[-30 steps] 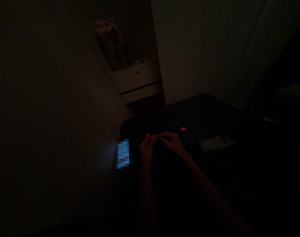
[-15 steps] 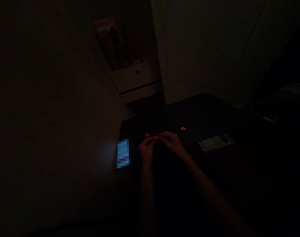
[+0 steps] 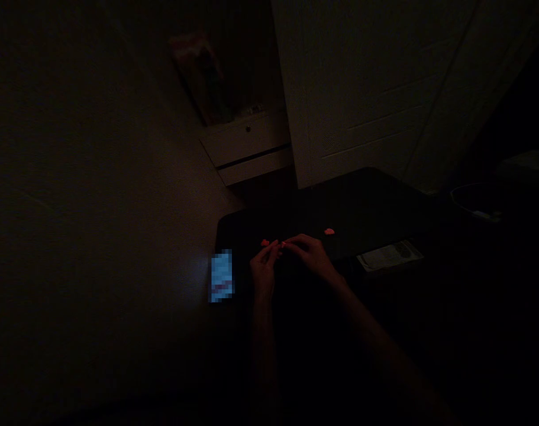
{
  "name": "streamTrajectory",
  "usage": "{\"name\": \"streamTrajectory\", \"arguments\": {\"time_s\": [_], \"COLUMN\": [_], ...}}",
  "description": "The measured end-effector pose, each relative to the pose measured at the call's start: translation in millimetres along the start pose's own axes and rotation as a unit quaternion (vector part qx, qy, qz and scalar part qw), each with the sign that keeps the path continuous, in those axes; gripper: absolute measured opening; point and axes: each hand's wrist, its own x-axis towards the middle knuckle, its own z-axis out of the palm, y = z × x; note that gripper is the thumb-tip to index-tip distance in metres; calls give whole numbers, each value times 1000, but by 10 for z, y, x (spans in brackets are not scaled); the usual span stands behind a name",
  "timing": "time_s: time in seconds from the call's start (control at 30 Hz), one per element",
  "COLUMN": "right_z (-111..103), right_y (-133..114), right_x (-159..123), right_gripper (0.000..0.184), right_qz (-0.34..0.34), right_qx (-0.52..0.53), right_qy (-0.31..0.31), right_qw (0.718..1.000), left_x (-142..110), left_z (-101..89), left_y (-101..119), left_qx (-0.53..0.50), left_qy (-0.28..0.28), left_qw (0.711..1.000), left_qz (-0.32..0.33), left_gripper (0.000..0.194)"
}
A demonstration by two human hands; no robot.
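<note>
The scene is very dark. Between the fingertips of my right hand (image 3: 311,253) is a small glowing orange-pink piece (image 3: 283,244), its kind too small to make out. Close on its left, my left hand (image 3: 263,269) has its fingers stretched and slightly parted, with nothing visible in them. Just beyond those fingers, a small orange-pink lump (image 3: 264,242) lies on the dark tabletop (image 3: 358,201). A second orange-pink lump (image 3: 329,231) rests farther right, beyond my right hand.
A lit screen (image 3: 221,277), blurred into blocks, is at the table's left end beside the wall (image 3: 163,236). Paper-like items (image 3: 390,256) show below the front edge. A pale drawer unit (image 3: 251,142) stands behind, and a pale cable (image 3: 462,204) loops at right.
My left fingers have come off the small piece and straightened a little. My right hand still pinches it, slightly higher. The lumps on the table have stayed put.
</note>
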Motion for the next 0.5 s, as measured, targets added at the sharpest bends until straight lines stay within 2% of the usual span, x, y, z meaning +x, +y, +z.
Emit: {"name": "streamTrajectory", "arguments": {"time_s": [0.37, 0.5], "right_z": [37, 41], "right_y": [-70, -62], "right_x": [-28, -29], "right_gripper": [20, 21], "right_qz": [-78, -82], "right_qx": [-46, -58], "right_qy": [20, 22], "right_qw": [996, 995], "left_x": [-33, -40], "left_z": [25, 21], "left_y": [87, 99], "left_qx": [47, 59], "left_qy": [-18, -28], "left_qw": [999, 997], "left_qz": [13, 28], "left_gripper": [35, 31]}}
